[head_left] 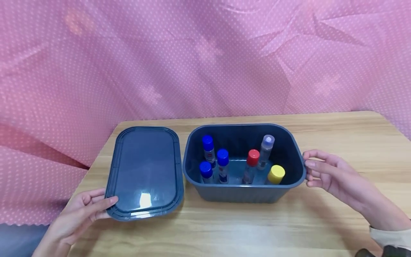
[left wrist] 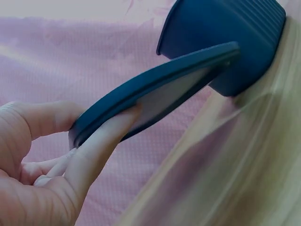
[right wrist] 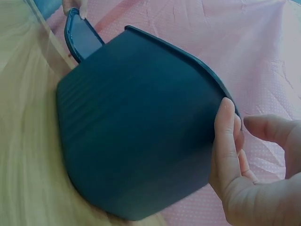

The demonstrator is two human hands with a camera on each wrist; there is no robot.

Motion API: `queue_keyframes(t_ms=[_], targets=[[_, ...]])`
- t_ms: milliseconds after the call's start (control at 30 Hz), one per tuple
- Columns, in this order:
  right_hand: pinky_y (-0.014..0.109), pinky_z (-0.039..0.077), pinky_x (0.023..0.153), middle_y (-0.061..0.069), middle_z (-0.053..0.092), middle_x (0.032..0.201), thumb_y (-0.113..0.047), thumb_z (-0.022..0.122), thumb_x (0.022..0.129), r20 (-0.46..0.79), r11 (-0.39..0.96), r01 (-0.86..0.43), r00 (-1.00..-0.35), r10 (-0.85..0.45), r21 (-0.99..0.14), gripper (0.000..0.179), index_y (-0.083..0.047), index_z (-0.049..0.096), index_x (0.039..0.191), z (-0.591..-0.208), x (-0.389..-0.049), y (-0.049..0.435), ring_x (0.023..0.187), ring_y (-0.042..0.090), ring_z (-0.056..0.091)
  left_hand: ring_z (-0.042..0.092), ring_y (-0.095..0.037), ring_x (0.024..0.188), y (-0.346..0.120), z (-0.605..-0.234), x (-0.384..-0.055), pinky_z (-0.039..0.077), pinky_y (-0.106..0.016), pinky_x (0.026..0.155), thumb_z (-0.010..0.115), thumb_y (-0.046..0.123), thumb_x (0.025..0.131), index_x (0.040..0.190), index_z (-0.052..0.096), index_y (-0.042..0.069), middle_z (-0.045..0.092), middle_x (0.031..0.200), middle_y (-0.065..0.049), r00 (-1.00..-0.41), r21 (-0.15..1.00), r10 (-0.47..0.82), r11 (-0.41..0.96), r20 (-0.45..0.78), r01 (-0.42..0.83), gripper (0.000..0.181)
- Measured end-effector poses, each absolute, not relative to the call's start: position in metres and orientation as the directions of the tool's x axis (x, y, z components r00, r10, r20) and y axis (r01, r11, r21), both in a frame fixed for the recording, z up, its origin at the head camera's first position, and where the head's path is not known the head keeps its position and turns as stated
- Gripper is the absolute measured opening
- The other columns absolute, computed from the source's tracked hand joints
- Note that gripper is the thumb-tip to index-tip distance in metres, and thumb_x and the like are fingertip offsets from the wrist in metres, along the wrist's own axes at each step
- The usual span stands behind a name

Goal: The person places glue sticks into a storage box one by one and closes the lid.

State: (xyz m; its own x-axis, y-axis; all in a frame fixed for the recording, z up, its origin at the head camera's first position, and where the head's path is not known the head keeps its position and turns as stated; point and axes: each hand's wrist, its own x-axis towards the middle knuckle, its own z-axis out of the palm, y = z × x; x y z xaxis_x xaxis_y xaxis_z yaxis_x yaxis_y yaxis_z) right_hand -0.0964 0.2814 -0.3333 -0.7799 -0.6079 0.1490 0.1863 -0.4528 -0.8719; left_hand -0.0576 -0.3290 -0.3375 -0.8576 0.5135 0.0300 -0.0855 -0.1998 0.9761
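Observation:
My left hand pinches a dark blue plastic lid at its near left corner, thumb on the upper face. In the left wrist view the lid tilts above the table. My right hand pinches the right end rim of a dark blue storage bin. The right wrist view shows its fingertips right at the rim of the bin. Inside stand several small bottles: some blue-capped bottles at left, a red-capped bottle, a clear-topped bottle and a yellow-capped bottle at right.
The bin stands on a light wood-grain table, with the lid just to its left. Pink polka-dot cloth hangs behind the table and down its left side.

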Motion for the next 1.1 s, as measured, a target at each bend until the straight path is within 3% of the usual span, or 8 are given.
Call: queue_keyframes(t_ms=[233,567,700,867,1000,1100], targets=[[0.028,0.055,0.072,0.006,0.060,0.097,0.007,0.015,0.102,0.190,-0.483,0.134,-0.804,-0.563,-0.866,0.044,0.001,0.055,0.118,-0.325,-0.095,0.297,0.088,0.015,0.063,0.068,-0.016,0.098,-0.303,-0.310,-0.063,0.056,-0.026,0.080,0.049,-0.010,0.095,0.115,0.067,0.015,0.072,0.107,-0.008,-0.974,0.996,0.221,0.053,0.054,0.068,0.037],[0.031,0.056,0.077,0.009,0.062,0.103,0.010,0.013,0.101,0.250,-0.488,0.086,-0.774,-0.582,-0.869,0.048,0.008,0.056,0.121,-0.311,-0.100,0.295,0.095,0.018,0.064,0.070,-0.009,0.089,-0.265,-0.290,-0.067,0.055,-0.020,0.074,0.065,-0.008,0.087,0.105,0.071,0.021,0.074,0.093,0.000,-0.993,0.982,0.016,0.152,0.115,0.116,0.035],[0.031,0.056,0.078,0.010,0.063,0.103,0.010,0.014,0.101,0.250,-0.489,0.088,-0.773,-0.584,-0.868,0.047,0.010,0.056,0.121,-0.308,-0.101,0.292,0.095,0.019,0.064,0.069,-0.004,0.084,-0.255,-0.285,-0.068,0.053,-0.014,0.073,0.069,-0.006,0.084,0.111,0.068,0.015,0.073,0.090,0.012,-0.977,0.924,-0.030,0.332,0.210,0.188,0.034],[0.033,0.056,0.082,0.015,0.066,0.106,0.010,0.015,0.101,0.233,-0.504,0.113,-0.786,-0.572,-0.857,0.046,0.012,0.056,0.122,-0.304,-0.101,0.289,0.099,0.022,0.066,0.067,0.003,0.074,-0.234,-0.278,-0.070,0.052,-0.010,0.064,0.074,-0.010,0.078,0.108,0.067,-0.009,0.069,0.084,0.019,-0.887,0.736,-0.038,0.575,0.460,0.357,0.032],[0.033,0.055,0.084,0.017,0.067,0.108,0.010,0.019,0.101,0.221,-0.456,0.070,-0.802,-0.554,-0.887,0.044,0.011,0.057,0.123,-0.301,-0.102,0.285,0.100,0.023,0.066,0.061,0.012,0.069,-0.222,-0.273,-0.069,0.048,-0.005,0.059,0.077,-0.012,0.069,0.097,0.071,-0.011,0.073,0.075,-0.005,-0.739,0.506,0.056,0.693,0.672,0.513,0.028],[0.033,0.055,0.087,0.019,0.067,0.111,0.010,0.021,0.101,0.225,-0.426,0.040,-0.803,-0.552,-0.904,0.042,0.012,0.057,0.123,-0.298,-0.104,0.281,0.102,0.025,0.066,0.058,0.014,0.071,-0.216,-0.271,-0.069,0.045,-0.003,0.059,0.078,-0.003,0.071,0.095,0.072,-0.008,0.070,0.073,-0.019,-0.636,0.356,0.131,0.735,0.760,0.577,0.026]])
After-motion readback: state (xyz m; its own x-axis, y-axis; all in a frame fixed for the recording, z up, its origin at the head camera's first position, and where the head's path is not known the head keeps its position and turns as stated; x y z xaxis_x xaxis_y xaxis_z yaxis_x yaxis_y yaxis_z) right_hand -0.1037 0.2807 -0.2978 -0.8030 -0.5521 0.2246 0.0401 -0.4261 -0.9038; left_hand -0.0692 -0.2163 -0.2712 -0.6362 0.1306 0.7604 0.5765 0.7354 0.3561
